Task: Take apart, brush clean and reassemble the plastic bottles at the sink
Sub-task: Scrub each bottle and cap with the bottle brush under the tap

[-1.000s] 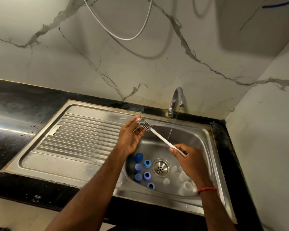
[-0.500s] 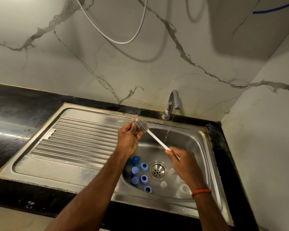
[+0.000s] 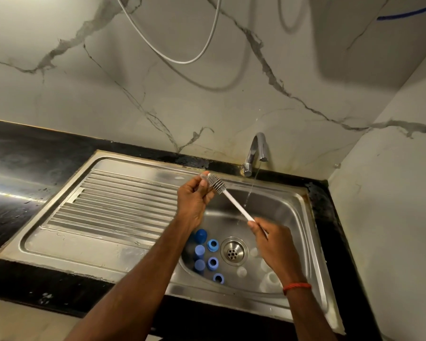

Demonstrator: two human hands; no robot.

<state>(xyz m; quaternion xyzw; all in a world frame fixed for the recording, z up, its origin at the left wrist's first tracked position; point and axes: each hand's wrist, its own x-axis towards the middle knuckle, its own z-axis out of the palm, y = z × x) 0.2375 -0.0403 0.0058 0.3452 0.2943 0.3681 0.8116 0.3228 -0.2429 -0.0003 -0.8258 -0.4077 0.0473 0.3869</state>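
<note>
My left hand (image 3: 193, 201) is raised over the sink's left side and pinches a small clear plastic part (image 3: 203, 175) at its fingertips. The bristle head of a white-handled bottle brush (image 3: 217, 183) lies against that part and my fingers. My right hand (image 3: 272, 242) grips the lower end of the brush handle (image 3: 236, 205) above the basin. On the floor of the sink basin (image 3: 288, 212) lie several blue caps and rings (image 3: 212, 263) on the left of the drain (image 3: 232, 252). Pale clear bottle bodies (image 3: 271, 281) lie on the right, partly hidden by my right wrist.
The tap (image 3: 256, 151) at the back runs a thin stream of water into the basin. A ribbed steel draining board (image 3: 118, 205) lies to the left, with black counter (image 3: 22, 173) around it. Marble walls close in behind and on the right; a hose hangs above.
My left fingers have curled in from nearly straight and now pinch the clear part. The brush head stays at those fingertips, and my right hand keeps its hold on the handle.
</note>
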